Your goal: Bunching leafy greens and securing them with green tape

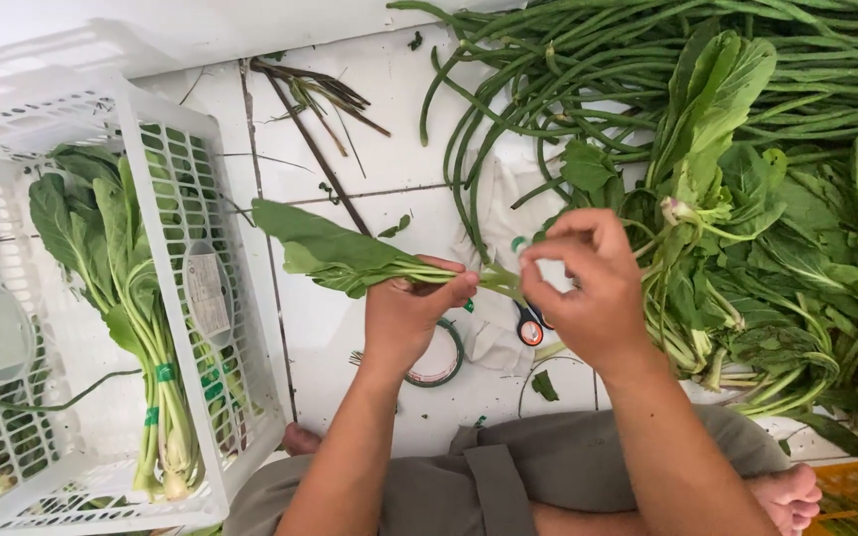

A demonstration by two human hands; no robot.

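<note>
My left hand (411, 310) grips the stems of a small bunch of leafy greens (335, 253), whose leaves point left over the white tiled floor. My right hand (583, 288) pinches the stem ends of the same bunch, fingers curled, close to the left hand. Under the hands lie a green tape roll (441, 369) and a red and black tool (530, 328) on a white cloth (494, 213).
A white plastic crate (191, 298) at left holds a tied bundle of greens (131, 298). A heap of loose leafy greens (767, 258) lies at right, long green beans (588, 69) at top. My crossed legs and bare foot (791, 496) are at the bottom.
</note>
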